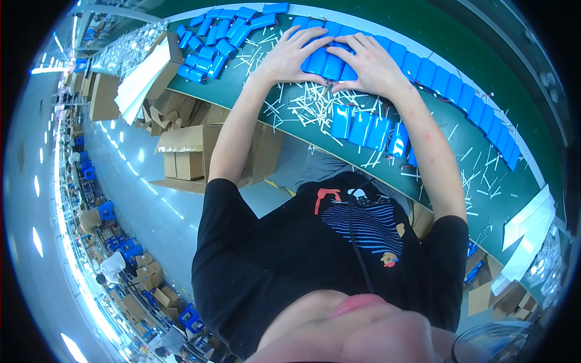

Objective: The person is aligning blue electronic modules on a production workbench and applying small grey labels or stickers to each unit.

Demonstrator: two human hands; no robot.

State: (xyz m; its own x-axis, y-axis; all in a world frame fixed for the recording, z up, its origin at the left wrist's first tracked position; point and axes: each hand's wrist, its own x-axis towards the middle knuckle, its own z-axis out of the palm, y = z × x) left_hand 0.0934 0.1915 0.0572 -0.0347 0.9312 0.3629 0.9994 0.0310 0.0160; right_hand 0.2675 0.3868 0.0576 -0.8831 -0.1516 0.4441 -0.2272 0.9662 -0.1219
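Observation:
My left hand and my right hand lie side by side on a small bunch of blue shrink-wrapped battery packs on the green table. The fingers of both hands curl over the bunch from either side and press it together. A few more blue packs with thin wires lie closer to my body, under my right forearm. Short white strips are scattered around them.
A long row of blue packs runs along the table's far edge to the right. A loose heap of packs lies at the left. Stacked white sheets and cardboard boxes stand to my left. More white sheets lie at the right.

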